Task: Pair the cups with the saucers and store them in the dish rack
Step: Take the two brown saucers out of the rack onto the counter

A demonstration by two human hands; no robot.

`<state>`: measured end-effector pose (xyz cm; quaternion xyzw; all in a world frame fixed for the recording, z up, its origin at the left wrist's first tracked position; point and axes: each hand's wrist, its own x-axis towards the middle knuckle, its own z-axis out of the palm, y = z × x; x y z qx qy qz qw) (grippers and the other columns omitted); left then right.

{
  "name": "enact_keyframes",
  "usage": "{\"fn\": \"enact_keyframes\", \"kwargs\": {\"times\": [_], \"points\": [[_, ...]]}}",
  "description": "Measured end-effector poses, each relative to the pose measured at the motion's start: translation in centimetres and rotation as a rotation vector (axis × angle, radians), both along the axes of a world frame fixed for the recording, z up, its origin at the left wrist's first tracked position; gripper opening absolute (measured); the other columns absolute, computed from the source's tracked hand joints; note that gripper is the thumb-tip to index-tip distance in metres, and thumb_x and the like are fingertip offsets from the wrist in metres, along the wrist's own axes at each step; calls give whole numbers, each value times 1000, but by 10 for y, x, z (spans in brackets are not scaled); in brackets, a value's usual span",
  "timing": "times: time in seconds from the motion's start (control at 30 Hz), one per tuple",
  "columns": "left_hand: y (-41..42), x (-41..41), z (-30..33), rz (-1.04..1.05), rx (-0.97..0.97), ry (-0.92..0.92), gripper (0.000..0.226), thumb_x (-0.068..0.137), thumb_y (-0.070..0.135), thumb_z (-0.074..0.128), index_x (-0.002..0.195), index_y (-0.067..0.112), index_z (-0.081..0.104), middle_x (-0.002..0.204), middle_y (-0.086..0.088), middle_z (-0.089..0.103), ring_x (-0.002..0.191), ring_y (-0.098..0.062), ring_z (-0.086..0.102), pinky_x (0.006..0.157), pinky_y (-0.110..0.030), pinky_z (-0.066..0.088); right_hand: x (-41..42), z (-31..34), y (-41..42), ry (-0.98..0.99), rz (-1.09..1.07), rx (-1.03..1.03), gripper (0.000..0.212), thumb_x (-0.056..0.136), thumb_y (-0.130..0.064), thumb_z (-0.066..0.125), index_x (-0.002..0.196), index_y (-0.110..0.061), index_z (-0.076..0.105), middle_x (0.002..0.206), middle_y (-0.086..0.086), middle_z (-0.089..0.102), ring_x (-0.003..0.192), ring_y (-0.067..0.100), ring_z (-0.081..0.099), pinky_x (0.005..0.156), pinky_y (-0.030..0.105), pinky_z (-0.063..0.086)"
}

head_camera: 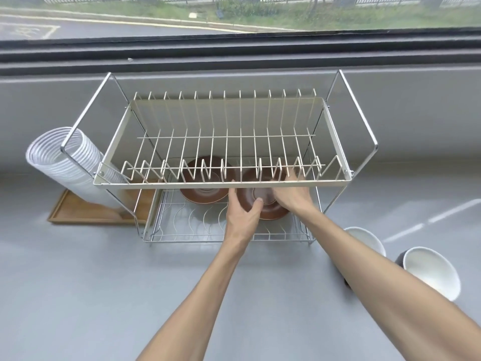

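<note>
grey counter: both hands (268,204) grip a brown saucer (263,204) lying flat in the rack's (223,183) lower tier.

Grey counter (78,295) beneath window (234,11)

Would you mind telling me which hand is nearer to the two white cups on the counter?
Right. The right hand is on the brown saucer in the rack, on the side toward the white cups; the left hand is farther left.
</note>
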<state>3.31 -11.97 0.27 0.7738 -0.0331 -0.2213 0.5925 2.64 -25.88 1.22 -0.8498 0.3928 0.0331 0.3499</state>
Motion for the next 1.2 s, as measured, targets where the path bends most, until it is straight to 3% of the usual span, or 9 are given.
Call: {"fn": "enact_keyframes", "kwargs": {"times": [0.1,0.2,0.4,0.6,0.77,0.9,1.03,1.2], "points": [[10,-10,7,6,-56,17,77,94,23,64,158,30,22,162,10,32,148,-9,30,123,-35,24,-15,9,11,-33,17,-31,54,98,-34,48,140,-1,43,144,24,48,136,44,36,111,43,27],[21,-19,11,10,-55,36,77,95,25,62,158,29,19,164,11,25,149,-7,23,123,-33,22,-30,16,23,-3,-6,10,52,99,-35,48,136,1,45,146,32,37,138,44,30,111,42,27],[48,-38,19,14,-57,85,66,92,34,63,152,33,34,152,10,41,142,-13,40,117,-47,37,-64,22,45,-107,-31,103,62,93,-37,53,150,-21,33,144,24,39,138,36,33,111,40,28],[73,-60,25,-12,-59,102,39,93,37,63,130,38,51,121,21,59,125,-13,58,110,-49,46,-105,24,63,-150,-65,172,62,92,-40,55,149,-23,35,147,16,42,141,28,34,113,39,30],[85,-89,33,-4,-64,142,52,90,50,59,139,32,51,138,5,57,124,-15,56,104,-50,51,-144,19,76,-196,-146,231,61,91,-37,57,147,-22,40,144,14,46,136,29,40,111,40,35],[92,-117,32,-1,-61,162,36,98,43,56,133,34,53,133,2,60,117,-18,62,87,-38,57,-179,12,85,-230,-220,286,62,85,-41,58,143,-28,42,138,10,50,127,26,49,108,42,41],[96,-145,26,-36,-38,185,39,97,46,55,135,36,54,136,1,60,119,-20,63,98,-48,55,-211,6,88,-255,-268,291,61,85,-41,59,143,-27,43,137,11,52,127,26,50,108,43,40],[96,-170,21,-105,-16,209,37,98,47,55,133,39,53,139,4,57,121,-16,60,101,-50,53,-244,-3,86,-255,-310,322,61,88,-39,60,144,-22,43,135,9,54,130,24,47,109,42,39]]}}
